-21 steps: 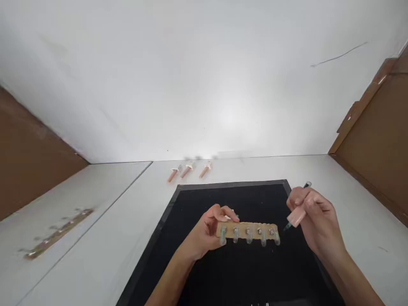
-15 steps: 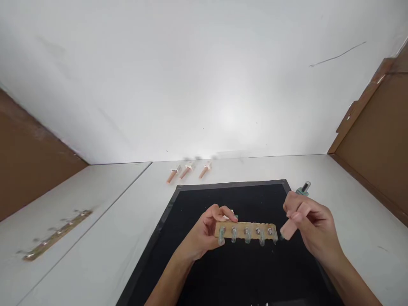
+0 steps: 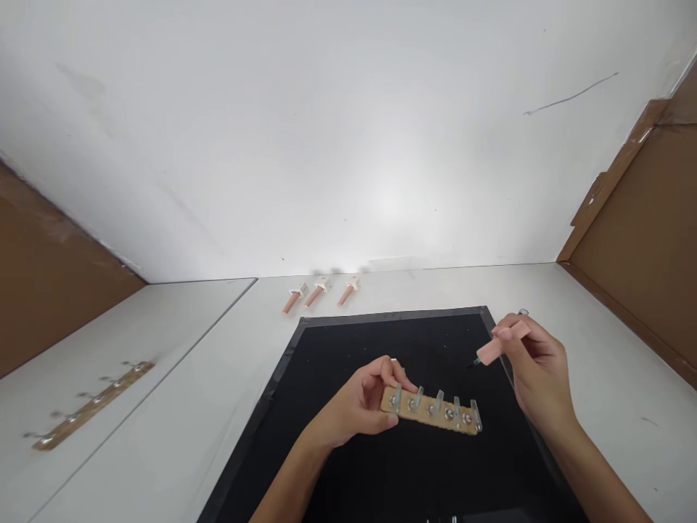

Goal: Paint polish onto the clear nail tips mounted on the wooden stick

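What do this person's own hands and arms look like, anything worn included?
The left hand and right hand are both ungloved, and the forearms are uncovered as far as the frame shows. No sleeve, watch, bracelet or ring is visible.

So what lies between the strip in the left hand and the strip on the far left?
Head view: the left hand itself, some black mat, then white tabletop with a dark seam.

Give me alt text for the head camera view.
Left hand holds a tan strip bearing five clear hooks above a black mat; right hand holds a pink piece with a slim, mostly hidden object. Beyond lie three pink-stemmed pieces; another strip lies far left.
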Demonstrator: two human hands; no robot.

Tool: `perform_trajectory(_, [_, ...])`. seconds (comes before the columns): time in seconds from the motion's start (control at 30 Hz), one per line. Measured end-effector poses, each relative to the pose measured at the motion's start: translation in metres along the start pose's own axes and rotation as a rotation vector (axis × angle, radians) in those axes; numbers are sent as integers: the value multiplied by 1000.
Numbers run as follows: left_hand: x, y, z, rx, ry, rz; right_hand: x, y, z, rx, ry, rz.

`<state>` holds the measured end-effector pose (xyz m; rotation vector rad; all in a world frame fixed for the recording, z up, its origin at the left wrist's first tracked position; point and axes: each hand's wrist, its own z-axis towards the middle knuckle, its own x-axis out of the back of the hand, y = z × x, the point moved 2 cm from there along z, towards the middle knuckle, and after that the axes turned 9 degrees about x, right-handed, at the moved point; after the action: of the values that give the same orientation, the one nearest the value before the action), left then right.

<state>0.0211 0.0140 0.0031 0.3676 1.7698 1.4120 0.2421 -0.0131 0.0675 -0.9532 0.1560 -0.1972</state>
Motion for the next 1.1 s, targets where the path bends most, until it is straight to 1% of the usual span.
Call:
perform_trajectory(0.13, [-8, -9, 4, 191, -7, 86, 0, 6, 4, -97, 21, 3])
perform_trajectory(0.23, [-15, -14, 7, 309, 28, 148, -1, 8, 6, -129, 24, -8])
perform_trajectory(0.3, [-18, -14, 8, 383, 73, 245, -1, 9, 6, -132, 27, -12])
perform_trajectory(0.37, [-19, -10, 6, 457, 113, 421, -1, 10, 6, -134, 28, -14])
perform_trajectory(0.5, [-15, 1, 0, 507, 169, 655, -2, 11, 6, -136, 22, -18])
perform_trajectory(0.63, [-8, 0, -3, 584, 213, 798, -3, 11, 6, -132, 18, -24])
perform_trajectory(0.8, [-2, -6, -6, 698, 234, 835, -2, 10, 6, -131, 9, -43])
perform_trajectory(0.87, [5, -4, -11, 749, 239, 823, -2, 10, 6, -135, -1, -55])
perform_trajectory(0.93, [16, 1, -18, 754, 311, 849, -2, 11, 6, -145, -16, -68])
perform_trajectory(0.97, [22, 4, -20, 737, 373, 876, -2, 12, 6, -151, -26, -74])
perform_trajectory(1.03, [33, 9, -23, 658, 512, 927, -3, 14, 6, -170, -56, -88])
perform_trajectory(1.1, [37, 11, -21, 560, 590, 954, -5, 16, 5, -196, -102, -105])
